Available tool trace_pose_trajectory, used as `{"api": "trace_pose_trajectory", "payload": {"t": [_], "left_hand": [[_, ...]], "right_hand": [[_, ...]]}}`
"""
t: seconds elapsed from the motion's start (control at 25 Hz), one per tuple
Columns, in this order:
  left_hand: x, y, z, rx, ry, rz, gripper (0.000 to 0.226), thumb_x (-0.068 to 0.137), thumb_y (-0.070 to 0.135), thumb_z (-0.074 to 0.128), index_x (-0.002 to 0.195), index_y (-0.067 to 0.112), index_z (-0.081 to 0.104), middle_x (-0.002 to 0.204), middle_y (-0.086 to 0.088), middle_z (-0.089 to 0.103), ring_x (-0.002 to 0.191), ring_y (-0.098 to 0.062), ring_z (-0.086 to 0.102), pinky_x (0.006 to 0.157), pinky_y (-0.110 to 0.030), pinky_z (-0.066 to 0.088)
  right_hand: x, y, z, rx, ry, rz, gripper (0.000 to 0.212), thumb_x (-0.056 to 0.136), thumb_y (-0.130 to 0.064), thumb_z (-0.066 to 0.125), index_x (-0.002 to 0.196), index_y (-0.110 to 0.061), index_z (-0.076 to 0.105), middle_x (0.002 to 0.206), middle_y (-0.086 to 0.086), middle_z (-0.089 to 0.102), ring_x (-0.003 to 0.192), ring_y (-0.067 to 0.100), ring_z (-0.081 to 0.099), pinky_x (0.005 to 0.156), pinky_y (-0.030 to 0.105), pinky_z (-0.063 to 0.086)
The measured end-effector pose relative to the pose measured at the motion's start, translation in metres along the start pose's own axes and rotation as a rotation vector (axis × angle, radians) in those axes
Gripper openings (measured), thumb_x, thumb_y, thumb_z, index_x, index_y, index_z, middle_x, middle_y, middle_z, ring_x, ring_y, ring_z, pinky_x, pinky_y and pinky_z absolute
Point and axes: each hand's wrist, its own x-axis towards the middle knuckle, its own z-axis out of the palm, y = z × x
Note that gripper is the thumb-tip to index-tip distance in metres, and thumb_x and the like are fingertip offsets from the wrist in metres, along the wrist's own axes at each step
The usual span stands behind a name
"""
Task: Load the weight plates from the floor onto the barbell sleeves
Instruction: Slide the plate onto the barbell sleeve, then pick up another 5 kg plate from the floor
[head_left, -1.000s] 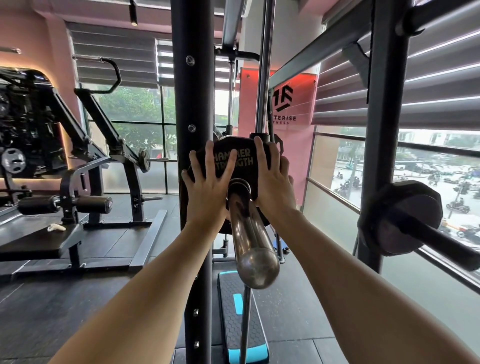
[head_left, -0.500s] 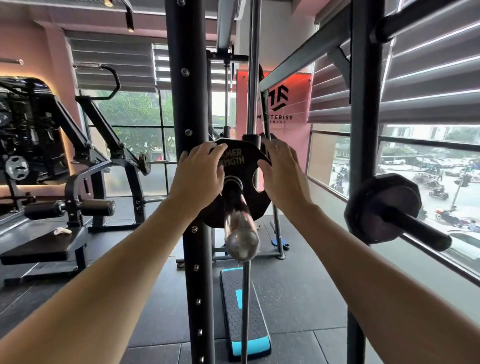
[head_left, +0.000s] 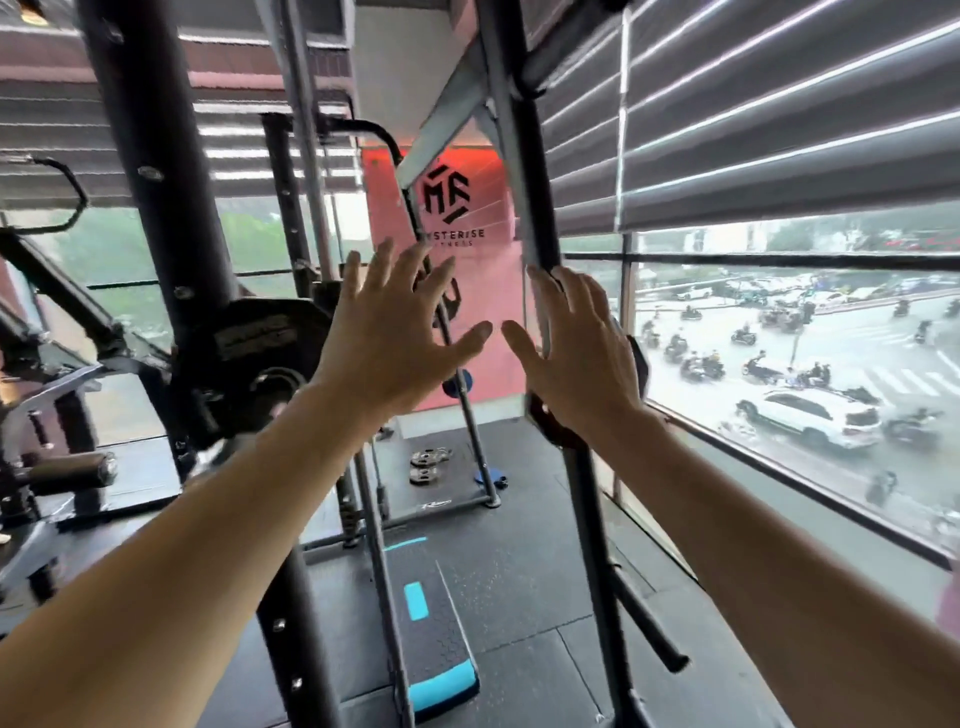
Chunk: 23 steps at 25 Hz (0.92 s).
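A black weight plate (head_left: 244, 338) with white lettering sits on the barbell sleeve (head_left: 272, 384) at the left, beside the black rack upright (head_left: 156, 208). My left hand (head_left: 395, 332) and my right hand (head_left: 576, 353) are both raised in mid-air with fingers spread, holding nothing, to the right of that plate. Two small plates (head_left: 428, 465) lie on the floor mat further ahead. Another dark plate (head_left: 550, 428) shows partly behind my right wrist, on the right upright.
A black step platform with blue ends (head_left: 436, 623) lies on the floor below my arms. Slanted rack bars (head_left: 467, 405) cross the middle. A padded machine (head_left: 62, 473) stands at left. A large window with blinds (head_left: 779, 364) runs along the right.
Both hands have let go of the plate, which stays on the sleeve. My hands and my view have swung right, so the plate now lies at the left.
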Motion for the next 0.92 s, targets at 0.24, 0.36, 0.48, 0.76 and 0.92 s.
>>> {"api": "trace_pose_trajectory", "payload": {"t": [0.24, 0.36, 0.48, 0.76, 0.92], "left_hand": [[0.019, 0.179, 0.062, -0.102, -0.083, 0.117, 0.094, 0.083, 0.080, 0.015, 0.157, 0.024, 0.033, 0.165, -0.009, 0.028, 0.154, -0.032, 0.018, 0.124, -0.056, 0.010], [0.025, 0.266, 0.096, -0.116, -0.154, 0.200, 0.093, 0.084, 0.080, 0.015, 0.156, 0.024, 0.034, 0.163, -0.007, 0.030, 0.153, -0.031, 0.020, 0.124, -0.056, 0.011], [0.026, 0.337, 0.129, -0.132, -0.211, 0.272, 0.094, 0.085, 0.079, 0.013, 0.155, 0.021, 0.035, 0.161, -0.009, 0.033, 0.152, -0.031, 0.022, 0.123, -0.057, 0.013], [-0.002, 0.456, 0.217, -0.244, -0.299, 0.421, 0.085, 0.088, 0.073, 0.028, 0.145, 0.014, 0.050, 0.149, -0.016, 0.049, 0.139, -0.037, 0.043, 0.116, -0.060, 0.029], [-0.011, 0.497, 0.281, -0.317, -0.373, 0.473, 0.081, 0.087, 0.071, 0.033, 0.142, 0.014, 0.052, 0.145, -0.016, 0.052, 0.136, -0.037, 0.046, 0.113, -0.060, 0.033]], "right_hand": [[-0.059, 0.155, -0.081, -0.128, 0.000, 0.165, 0.076, 0.092, -0.066, 0.029, 0.151, -0.020, 0.039, 0.155, 0.007, 0.040, 0.147, 0.028, 0.032, 0.107, 0.055, 0.044], [-0.095, 0.229, -0.108, -0.173, -0.010, 0.239, 0.075, 0.092, -0.065, 0.029, 0.150, -0.019, 0.041, 0.153, 0.008, 0.043, 0.145, 0.031, 0.034, 0.102, 0.055, 0.047], [-0.135, 0.295, -0.128, -0.209, -0.037, 0.333, 0.076, 0.093, -0.065, 0.030, 0.150, -0.016, 0.043, 0.152, 0.010, 0.045, 0.142, 0.033, 0.037, 0.099, 0.057, 0.049], [-0.237, 0.394, -0.137, -0.275, -0.102, 0.592, 0.075, 0.090, -0.064, 0.034, 0.144, -0.015, 0.049, 0.144, 0.012, 0.053, 0.134, 0.033, 0.047, 0.096, 0.053, 0.051], [-0.283, 0.443, -0.123, -0.321, -0.172, 0.743, 0.073, 0.089, -0.064, 0.035, 0.143, -0.017, 0.049, 0.143, 0.007, 0.053, 0.133, 0.030, 0.046, 0.094, 0.050, 0.050]]}}
